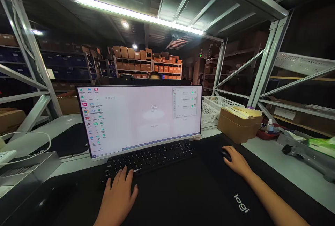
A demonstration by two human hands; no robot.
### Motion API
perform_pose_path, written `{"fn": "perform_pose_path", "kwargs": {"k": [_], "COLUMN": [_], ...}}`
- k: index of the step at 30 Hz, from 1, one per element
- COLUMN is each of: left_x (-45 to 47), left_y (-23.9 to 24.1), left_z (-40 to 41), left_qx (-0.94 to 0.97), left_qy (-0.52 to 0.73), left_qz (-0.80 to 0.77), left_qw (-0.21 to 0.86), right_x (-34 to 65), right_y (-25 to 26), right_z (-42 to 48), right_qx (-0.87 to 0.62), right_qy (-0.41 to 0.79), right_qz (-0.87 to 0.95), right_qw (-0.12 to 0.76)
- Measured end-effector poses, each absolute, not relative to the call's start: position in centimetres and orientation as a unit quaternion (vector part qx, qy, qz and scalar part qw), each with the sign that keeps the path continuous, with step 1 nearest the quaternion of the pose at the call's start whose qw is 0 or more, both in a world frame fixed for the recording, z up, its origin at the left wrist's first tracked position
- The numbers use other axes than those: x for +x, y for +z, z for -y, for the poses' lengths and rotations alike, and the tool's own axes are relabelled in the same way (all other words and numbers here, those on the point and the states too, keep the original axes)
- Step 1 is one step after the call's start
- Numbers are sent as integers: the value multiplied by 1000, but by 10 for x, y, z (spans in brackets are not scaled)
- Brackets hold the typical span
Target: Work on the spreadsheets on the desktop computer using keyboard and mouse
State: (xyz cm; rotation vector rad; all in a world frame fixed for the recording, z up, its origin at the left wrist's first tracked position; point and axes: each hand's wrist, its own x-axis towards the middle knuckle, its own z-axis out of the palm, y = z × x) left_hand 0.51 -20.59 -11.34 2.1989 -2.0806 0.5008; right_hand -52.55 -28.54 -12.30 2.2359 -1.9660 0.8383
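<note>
My left hand (117,192) lies with its fingers spread at the front left edge of a black keyboard (157,158), fingertips on or just above the keys. On the right, my right hand (237,161) is curved over a small black computer mouse (225,154), which is partly hidden beneath the fingers. Both rest on a black desk mat (178,194) with a white "logi" mark. Behind the keyboard stands a monitor (141,117) showing a pale desktop, icons along its left side and a small window at the upper right.
A cardboard box (237,124) of papers sits right of the monitor, near white baskets (209,112). Farther right are a spray bottle (270,126) and a barcode scanner (306,159). A grey tray (28,173) stands at left. Metal rack posts (272,55) frame the desk; a person's head shows behind the monitor.
</note>
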Motion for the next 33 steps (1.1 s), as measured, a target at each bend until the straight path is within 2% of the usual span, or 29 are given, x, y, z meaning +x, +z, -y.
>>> {"fn": "perform_pose_path", "kwargs": {"k": [21,33], "left_x": [7,8], "left_y": [-115,-116], "left_z": [209,208], "left_qx": [712,716], "left_qy": [164,177], "left_qz": [680,674], "left_qw": [59,27], "right_x": [-520,-522], "right_y": [-116,-118], "right_z": [281,283], "right_qx": [710,710], "right_qy": [254,247], "right_qz": [655,658], "right_qw": [44,49]}}
